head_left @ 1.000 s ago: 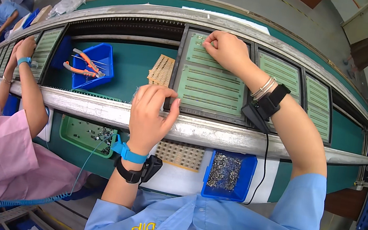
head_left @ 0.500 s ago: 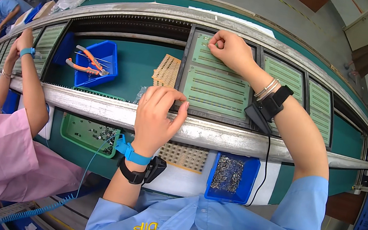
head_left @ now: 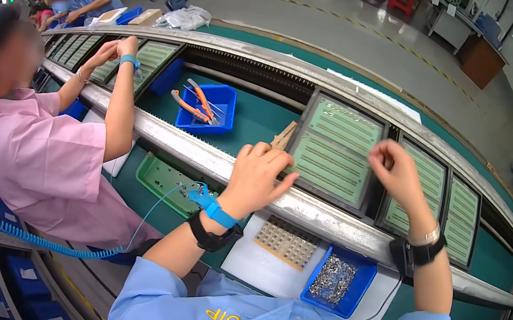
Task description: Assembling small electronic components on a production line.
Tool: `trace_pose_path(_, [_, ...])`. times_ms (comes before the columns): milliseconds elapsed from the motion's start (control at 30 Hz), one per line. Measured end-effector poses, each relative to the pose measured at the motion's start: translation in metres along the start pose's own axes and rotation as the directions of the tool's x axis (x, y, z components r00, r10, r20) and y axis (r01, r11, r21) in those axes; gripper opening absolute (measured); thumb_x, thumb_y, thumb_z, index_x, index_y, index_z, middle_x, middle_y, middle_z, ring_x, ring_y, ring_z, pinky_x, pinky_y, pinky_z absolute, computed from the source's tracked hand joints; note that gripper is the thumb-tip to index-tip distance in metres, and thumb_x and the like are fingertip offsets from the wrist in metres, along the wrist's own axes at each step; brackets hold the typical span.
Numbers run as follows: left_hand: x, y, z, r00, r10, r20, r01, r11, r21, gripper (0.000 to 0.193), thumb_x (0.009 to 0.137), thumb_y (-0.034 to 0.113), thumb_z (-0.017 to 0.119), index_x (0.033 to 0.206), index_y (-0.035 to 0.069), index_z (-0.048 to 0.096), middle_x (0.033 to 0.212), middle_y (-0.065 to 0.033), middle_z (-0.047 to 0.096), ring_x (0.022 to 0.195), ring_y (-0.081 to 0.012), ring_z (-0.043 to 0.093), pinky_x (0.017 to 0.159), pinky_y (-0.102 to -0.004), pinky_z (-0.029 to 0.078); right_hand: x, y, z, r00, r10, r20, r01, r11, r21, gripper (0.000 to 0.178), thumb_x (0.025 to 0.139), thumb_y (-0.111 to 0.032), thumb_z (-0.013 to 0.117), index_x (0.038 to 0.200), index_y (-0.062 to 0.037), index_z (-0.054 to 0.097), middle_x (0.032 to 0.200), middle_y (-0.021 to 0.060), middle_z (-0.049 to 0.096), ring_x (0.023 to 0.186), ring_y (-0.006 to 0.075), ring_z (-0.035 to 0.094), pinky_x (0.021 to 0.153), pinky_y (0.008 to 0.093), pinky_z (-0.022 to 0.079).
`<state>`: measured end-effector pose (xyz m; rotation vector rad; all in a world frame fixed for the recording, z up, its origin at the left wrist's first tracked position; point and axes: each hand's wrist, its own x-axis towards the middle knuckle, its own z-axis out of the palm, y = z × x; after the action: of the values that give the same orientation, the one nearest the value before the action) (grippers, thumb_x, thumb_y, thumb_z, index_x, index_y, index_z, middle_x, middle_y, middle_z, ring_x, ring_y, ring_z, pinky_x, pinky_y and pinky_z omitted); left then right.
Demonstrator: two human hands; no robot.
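Observation:
My left hand (head_left: 260,177) rests at the near-left corner of a black frame, over the metal rail (head_left: 197,150), thumb and fingers apart. Nothing shows in its grasp. My right hand (head_left: 397,173) hovers by the frame's right side, its fingers curled together in a pinch; whatever they hold, if anything, is hidden. Two green circuit boards sit in this black frame (head_left: 307,111). Small shiny parts line the top of the far board (head_left: 346,131), while the near board (head_left: 329,169) shows long rows of slots. Beside my left fingertips stands a tan perforated strip block (head_left: 283,136), partly covered.
A blue bin (head_left: 233,105) holds orange-handled pliers. Nearer me are a green tray (head_left: 165,180), a tan grid of parts (head_left: 287,241) and a blue bin of metal pieces (head_left: 318,306). More framed boards (head_left: 460,218) stand right. A co-worker in pink (head_left: 42,165) works at left.
My right hand has moved off the far board, toward the right and nearer me. My left hand stays by the frame's corner. The head view has swung, showing more of the co-worker.

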<state>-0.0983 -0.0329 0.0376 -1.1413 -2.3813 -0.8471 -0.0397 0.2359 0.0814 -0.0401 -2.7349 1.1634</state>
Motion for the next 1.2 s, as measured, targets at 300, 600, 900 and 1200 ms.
trace_pose_path(300, [0.0,-0.058,-0.035,0.993,-0.113,-0.04,0.119,0.966,0.229,0.012,0.073,0.018,0.065,0.079,0.009,0.06,0.075,-0.0033,0.06,0.076,-0.0245,0.053,0.067,-0.0359,0.038,-0.143,0.02,-0.05,0.979,-0.064,-0.191,-0.033,0.883,-0.468,0.011,0.074,-0.007,0.063,0.081,-0.0035,0.056,0.082,0.0088,0.057,0.073,0.0251,0.053,0.066,0.0326,0.04])
trace_pose_path(600, [-0.003,-0.132,-0.069,0.952,-0.264,-0.156,0.306,0.843,0.442,0.014,0.075,0.023,0.064,0.075,0.01,0.06,0.067,-0.0035,0.059,0.073,-0.0266,0.054,0.062,-0.0375,0.04,-0.201,0.076,-0.083,0.845,0.047,-0.532,-0.362,0.784,-0.505,0.018,0.082,-0.011,0.057,0.097,-0.0001,0.058,0.109,0.0146,0.053,0.098,0.0298,0.052,0.083,0.0352,0.041])
trace_pose_path(900, [-0.024,0.03,-0.018,0.949,0.24,0.202,-0.176,0.941,-0.289,0.017,0.069,0.005,0.064,0.084,0.007,0.059,0.081,-0.0084,0.059,0.079,-0.0235,0.059,0.067,-0.0328,0.048,-0.208,0.079,-0.067,0.839,0.064,-0.54,-0.372,0.792,-0.484,0.021,0.085,-0.011,0.054,0.103,-0.0016,0.061,0.113,0.0137,0.051,0.104,0.0297,0.048,0.087,0.034,0.04])
trace_pose_path(1200, [-0.071,0.145,0.08,0.672,0.611,0.418,-0.435,0.782,-0.446,0.028,0.07,0.018,0.066,0.094,0.008,0.055,0.095,-0.0078,0.052,0.076,-0.0241,0.054,0.063,-0.0316,0.045,-0.186,0.055,-0.043,0.877,0.022,-0.48,-0.3,0.805,-0.512,0.022,0.082,-0.01,0.056,0.102,-0.0022,0.062,0.115,0.0137,0.05,0.105,0.0305,0.047,0.089,0.0365,0.038])
